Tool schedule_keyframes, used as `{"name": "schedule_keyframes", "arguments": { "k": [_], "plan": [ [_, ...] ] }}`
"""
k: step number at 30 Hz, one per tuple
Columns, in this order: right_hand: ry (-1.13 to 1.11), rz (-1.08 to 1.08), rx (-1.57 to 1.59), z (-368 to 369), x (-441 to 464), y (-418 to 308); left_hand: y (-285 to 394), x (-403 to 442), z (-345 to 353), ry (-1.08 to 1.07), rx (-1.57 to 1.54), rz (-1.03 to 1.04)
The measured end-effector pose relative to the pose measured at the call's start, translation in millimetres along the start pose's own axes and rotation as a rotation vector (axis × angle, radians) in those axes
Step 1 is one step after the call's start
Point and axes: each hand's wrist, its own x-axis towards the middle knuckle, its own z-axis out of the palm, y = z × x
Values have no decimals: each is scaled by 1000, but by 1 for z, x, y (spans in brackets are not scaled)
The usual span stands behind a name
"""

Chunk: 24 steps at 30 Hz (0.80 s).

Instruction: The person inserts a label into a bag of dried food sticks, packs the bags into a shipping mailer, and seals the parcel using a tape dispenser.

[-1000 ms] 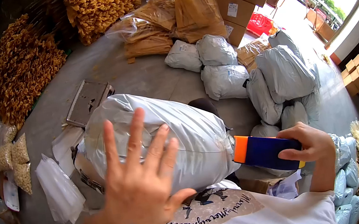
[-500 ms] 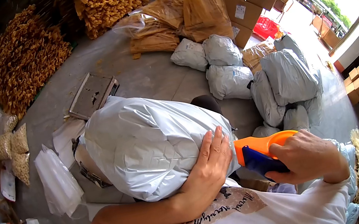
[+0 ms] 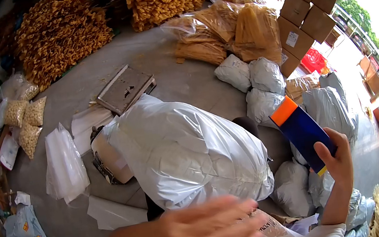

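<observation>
A large stuffed grey-white plastic bag (image 3: 194, 147) lies across my lap, its surface creased and bulging. My left hand (image 3: 212, 231) is blurred, raised in front of the bag's near side with its fingers stretched out and nothing visible in it. My right hand (image 3: 337, 159) grips an orange-and-blue handheld tool (image 3: 303, 132) at the right of the bag. The tool's broad blue side faces me, its orange end points up and left, and it stands apart from the bag. What exactly the tool is I cannot tell.
Several filled grey bags (image 3: 292, 189) lie to the right. Stacked cartons (image 3: 299, 41) and clear bags of yellow sticks (image 3: 254, 28) stand behind. A metal platform (image 3: 125, 89) is on the floor beyond the bag. Plastic sheets (image 3: 64, 163) and bags of pale pieces (image 3: 29, 126) lie left.
My left hand has come off the bag and moved down towards me. My right hand has lifted the tool away from the bag and turned it. The whole view has shifted.
</observation>
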Motion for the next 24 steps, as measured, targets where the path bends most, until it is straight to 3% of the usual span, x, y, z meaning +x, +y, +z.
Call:
{"name": "schedule_keyframes", "arguments": {
  "k": [2, 3, 5, 7, 9, 11, 13, 15, 17, 18, 20, 21, 22, 23, 24],
  "plan": [
    [96, 66, 307, 13, 5, 6, -22, -55, -6, 367, 175, -184],
    [184, 124, 489, 18, 9, 2, -42, -92, 17, 641, -142, -729],
    [50, 60, 569, 14, 26, 11, -75, -137, 59, 1137, -866, -1789],
    [47, 76, 781, 13, 41, 7, -89, -109, 74, 1142, -1658, -1531],
    [60, 45, 818, 10, 53, 1, -121, -93, 77, 915, -1631, -1564],
    [40, -40, 921, 7, 60, -7, -151, -60, 66, 718, -1566, -1411],
    [-5, -93, 937, 0, 71, -6, -182, -32, 67, 538, -1582, -1101],
    [-122, -107, 1123, -3, 80, -6, -194, -2, 61, 447, -1556, -979],
    [-92, -108, 1206, 3, 87, 11, -193, 19, 54, 366, -1512, -858],
    [90, -16, 1265, 13, 92, 9, -187, 25, 51, 317, -1414, -840],
    [211, 35, 1282, 17, 93, 2, -176, 26, 52, 263, -1283, -836],
    [-87, -89, 1342, 11, 102, 8, -173, 25, 50, 274, -1278, -831],
    [-392, -199, 1354, 5, 110, 13, -169, 25, 46, 301, -1055, -884],
    [-459, -200, 1366, 7, 121, 17, -162, 25, 42, 325, -833, -933],
    [-471, -200, 1360, 8, 128, 12, -151, 29, 37, 522, -361, -795]
  ]
}}
